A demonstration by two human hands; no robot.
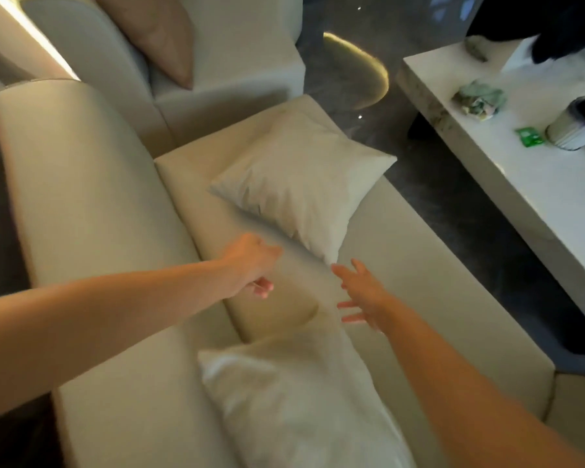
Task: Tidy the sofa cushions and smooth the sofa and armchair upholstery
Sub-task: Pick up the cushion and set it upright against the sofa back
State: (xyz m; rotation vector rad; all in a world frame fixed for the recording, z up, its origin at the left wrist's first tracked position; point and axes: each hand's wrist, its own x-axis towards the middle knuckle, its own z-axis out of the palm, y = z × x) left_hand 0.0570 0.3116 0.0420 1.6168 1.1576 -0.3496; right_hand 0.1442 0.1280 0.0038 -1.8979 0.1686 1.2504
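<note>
A cream sofa (419,298) runs from bottom left toward the centre, its backrest (75,184) on the left. One white cushion (301,184) lies flat on the seat near the sofa's far end, a corner pointing at my hands. A second white cushion (294,400) lies on the seat close to me. My left hand (250,265) hovers over the seat with fingers curled loosely, holding nothing. My right hand (362,292) is spread open, fingertips just short of the far cushion's near corner. Beyond the sofa stands a cream armchair (244,72) with a tan cushion (159,35) leaning in it.
A white coffee table (537,197) stands to the right, carrying a potted plant (578,123), a crumpled cloth (480,99) and a green packet (529,136). Dark glossy floor (453,204) lies between sofa and table.
</note>
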